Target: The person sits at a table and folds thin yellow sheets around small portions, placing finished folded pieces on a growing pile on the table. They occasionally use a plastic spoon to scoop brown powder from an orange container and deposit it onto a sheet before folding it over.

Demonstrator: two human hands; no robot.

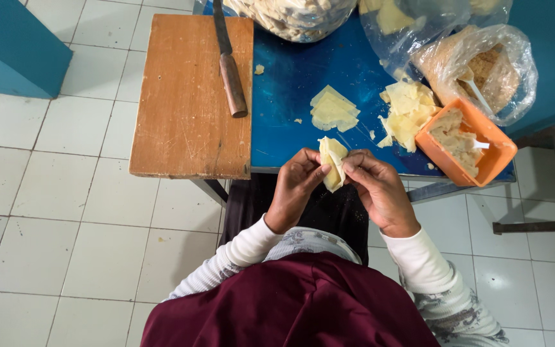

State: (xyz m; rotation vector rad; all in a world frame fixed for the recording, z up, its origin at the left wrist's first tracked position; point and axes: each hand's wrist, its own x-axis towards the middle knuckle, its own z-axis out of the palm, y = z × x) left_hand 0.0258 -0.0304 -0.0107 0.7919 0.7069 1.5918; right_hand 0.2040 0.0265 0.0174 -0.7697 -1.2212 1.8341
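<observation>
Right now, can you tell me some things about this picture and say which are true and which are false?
1. Both hands, left hand and right hand, hold a folded yellow dough wrapper. True.
2. The knife lies on the floor. False: it lies on the wooden board.
3. The orange tub holds a pale filling. True.
4. The table is red. False: it is blue.
5. More wrappers lie on the table. True.
</observation>
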